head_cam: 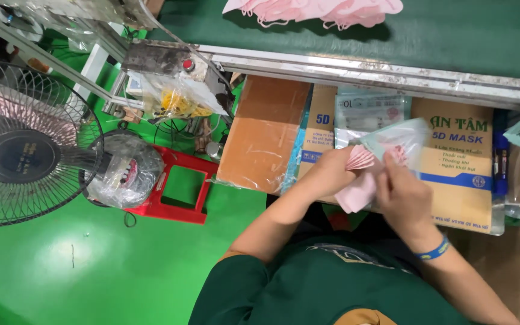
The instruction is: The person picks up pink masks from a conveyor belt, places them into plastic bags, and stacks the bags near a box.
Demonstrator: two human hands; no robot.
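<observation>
Centre-right of frame: left hand closed on a stack of pink masks, right hand pinching a clear plastic pouch just above – masks partly inside it. Cardboard box lies beneath; more pink masks on the green belt at top, fan at left.

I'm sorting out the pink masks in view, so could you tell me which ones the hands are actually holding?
The small stack at the hands, half inside a clear pouch over the cardboard boxes; the other pink masks lie untouched on the green belt above.
</observation>
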